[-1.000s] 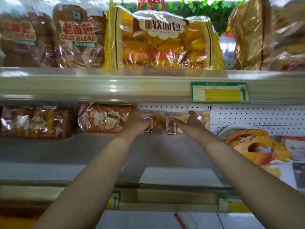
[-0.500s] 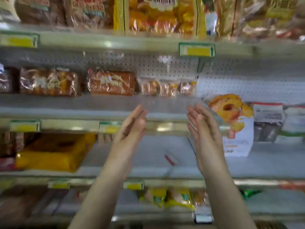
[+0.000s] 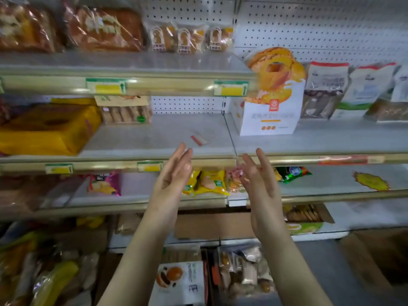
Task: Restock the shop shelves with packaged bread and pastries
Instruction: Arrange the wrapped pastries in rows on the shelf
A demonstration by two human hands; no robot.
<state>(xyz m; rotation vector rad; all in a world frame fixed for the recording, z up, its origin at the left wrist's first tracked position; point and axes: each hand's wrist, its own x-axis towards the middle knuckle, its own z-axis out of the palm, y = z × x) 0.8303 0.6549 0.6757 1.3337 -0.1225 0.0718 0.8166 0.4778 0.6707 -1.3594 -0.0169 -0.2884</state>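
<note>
My left hand [image 3: 174,175] and my right hand [image 3: 258,180] are raised side by side in front of the shelves, palms facing each other, fingers straight, holding nothing. Three small packs of pastries [image 3: 189,39] stand in a row at the back of the upper shelf [image 3: 123,62], well above both hands. Beside them lie two wrapped loaves [image 3: 103,29]. Below my hands, at the bottom of the view, a box holds several packaged pastries [image 3: 242,272].
A yellow bag [image 3: 46,131] and a biscuit pack [image 3: 125,111] lie on the middle shelf [image 3: 159,138]. A white pastry box [image 3: 270,102] and bagged goods [image 3: 324,89] stand to the right. Small snack packs [image 3: 207,182] lie on the lower shelf.
Both hands let go of the small pastry packs on the upper shelf and drew back and down, open. The view has dropped to show the lower shelves.
</note>
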